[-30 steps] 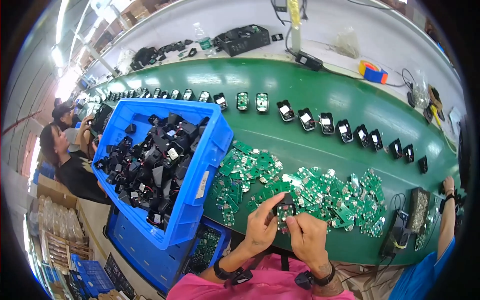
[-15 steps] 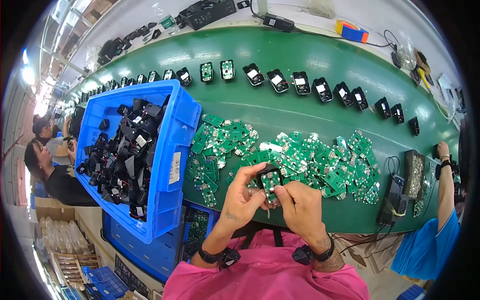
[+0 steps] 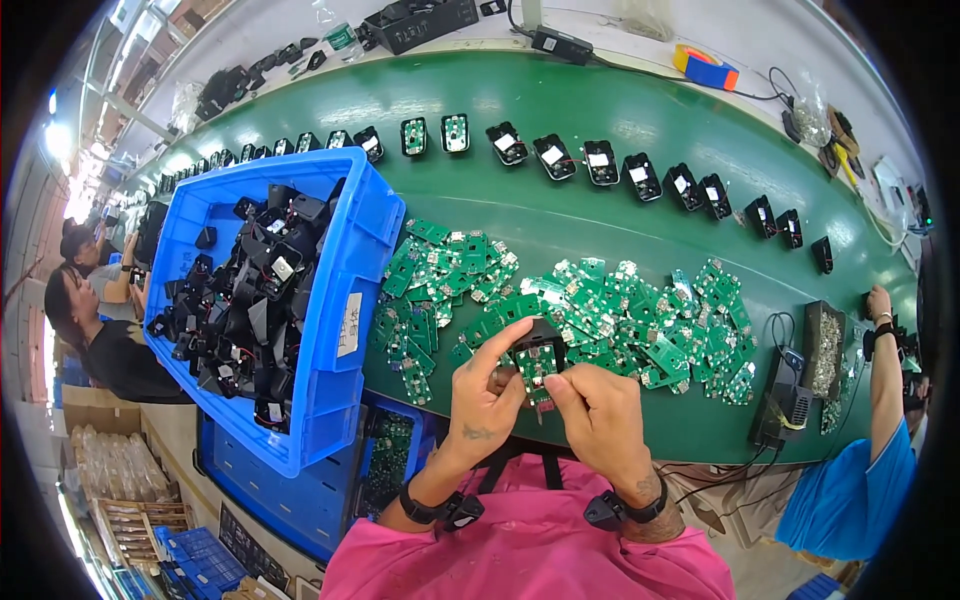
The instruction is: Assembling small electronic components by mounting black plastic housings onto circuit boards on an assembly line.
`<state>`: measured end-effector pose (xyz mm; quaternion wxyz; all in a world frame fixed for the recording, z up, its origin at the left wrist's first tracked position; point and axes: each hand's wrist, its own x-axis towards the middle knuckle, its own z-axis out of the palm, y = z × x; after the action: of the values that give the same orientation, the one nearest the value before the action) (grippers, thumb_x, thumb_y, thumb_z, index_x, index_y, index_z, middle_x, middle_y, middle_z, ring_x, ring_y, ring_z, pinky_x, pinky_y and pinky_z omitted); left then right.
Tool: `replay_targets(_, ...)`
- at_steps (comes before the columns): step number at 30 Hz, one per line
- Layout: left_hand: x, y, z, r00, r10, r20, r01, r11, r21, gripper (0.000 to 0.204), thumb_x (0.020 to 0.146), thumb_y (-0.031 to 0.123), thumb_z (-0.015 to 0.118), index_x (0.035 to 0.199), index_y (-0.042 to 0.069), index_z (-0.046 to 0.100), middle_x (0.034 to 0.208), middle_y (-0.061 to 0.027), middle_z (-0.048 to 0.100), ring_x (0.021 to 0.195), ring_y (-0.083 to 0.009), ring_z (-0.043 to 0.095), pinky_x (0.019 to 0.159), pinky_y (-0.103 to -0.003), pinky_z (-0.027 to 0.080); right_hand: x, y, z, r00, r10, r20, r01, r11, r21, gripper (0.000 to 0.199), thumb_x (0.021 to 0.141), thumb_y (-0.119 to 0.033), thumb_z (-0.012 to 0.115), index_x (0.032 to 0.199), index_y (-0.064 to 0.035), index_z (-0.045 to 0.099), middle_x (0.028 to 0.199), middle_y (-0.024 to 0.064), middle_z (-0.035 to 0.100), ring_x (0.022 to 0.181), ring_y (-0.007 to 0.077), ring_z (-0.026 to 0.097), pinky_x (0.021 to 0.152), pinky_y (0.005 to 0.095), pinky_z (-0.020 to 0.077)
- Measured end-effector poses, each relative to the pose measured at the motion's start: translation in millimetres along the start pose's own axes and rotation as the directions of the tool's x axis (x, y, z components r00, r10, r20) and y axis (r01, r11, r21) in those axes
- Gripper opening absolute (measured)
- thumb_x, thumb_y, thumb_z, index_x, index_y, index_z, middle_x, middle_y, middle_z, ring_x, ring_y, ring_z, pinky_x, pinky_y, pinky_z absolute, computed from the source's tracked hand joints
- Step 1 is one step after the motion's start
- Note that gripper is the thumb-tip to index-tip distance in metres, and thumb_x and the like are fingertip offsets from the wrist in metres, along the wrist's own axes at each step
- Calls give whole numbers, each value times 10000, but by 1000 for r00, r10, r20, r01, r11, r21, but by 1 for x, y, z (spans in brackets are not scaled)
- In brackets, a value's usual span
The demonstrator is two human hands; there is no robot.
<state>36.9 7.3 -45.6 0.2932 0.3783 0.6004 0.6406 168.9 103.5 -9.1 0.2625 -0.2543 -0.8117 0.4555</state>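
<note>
In front of my chest, my left hand (image 3: pixel 482 398) grips a small black plastic housing (image 3: pixel 541 332) by its side, index finger along the top and thumb at the lower edge. A green circuit board (image 3: pixel 537 368) lies face up at the housing's open side, its lower end sticking out with a small reddish part. My right hand (image 3: pixel 606 412) is closed at the board's right edge, thumb pressed against it; its curled fingers are partly hidden. Just beyond both hands spreads a heap of loose green circuit boards (image 3: pixel 600 310) on the green table.
At left stands a blue bin (image 3: pixel 365 260) full of black housings (image 3: pixel 265 290). A curved row of open housings (image 3: pixel 600 162) runs along the far side. A black power adapter (image 3: pixel 785 400) and a tray of small metal parts (image 3: pixel 826 345) lie at right, near a co-worker's arm (image 3: pixel 886 370).
The housing and board have tilted slightly in my hands, so more of the board's lower end and its reddish part shows. My left fingers have shifted a little; the view has moved slightly.
</note>
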Motion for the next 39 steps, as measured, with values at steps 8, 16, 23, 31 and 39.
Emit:
replay_targets(8,1,13,-6,988,-89,123,118,962,-245,496,938,-48,518,1422,18,430,1234,-150,591,708,-144,679,576,-232,550,-1,5,11,988,-24,-155,-3,985,-172,282,919,-157,674,686,-37,570,607,112,547,500,299,545,457,401,399)
replay_targets(16,8,19,-4,948,-290,132,310,934,-175,408,974,11,470,1375,0,393,1141,-186,594,632,-184,679,503,-237,552,3,7,14,985,147,-88,-145,989,32,267,943,-132,615,1187,-29,583,687,143,609,559,285,613,534,381,470)
replay_targets(23,16,22,-5,913,-378,157,405,890,-211,399,987,9,435,1376,-13,354,1107,-187,627,709,-210,715,595,-275,615,11,13,19,993,118,29,-121,979,162,468,976,-98,535,1434,-45,452,857,199,667,729,352,676,666,405,522)
replay_targets(31,18,10,-4,959,-244,145,261,959,-111,392,966,-15,476,1354,-11,416,1093,-175,636,730,-204,723,572,-274,602,17,10,16,985,173,4,-172,980,96,346,980,-107,546,1322,-54,537,919,188,674,773,358,673,668,402,518)
replay_targets(39,36,7,-10,989,-117,89,119,993,-18,397,948,-37,495,1338,-12,430,1104,-185,641,721,-203,718,564,-268,602,39,9,23,991,48,-127,-41,998,55,297,967,-83,550,1261,-52,581,770,109,615,603,184,575,573,312,455)
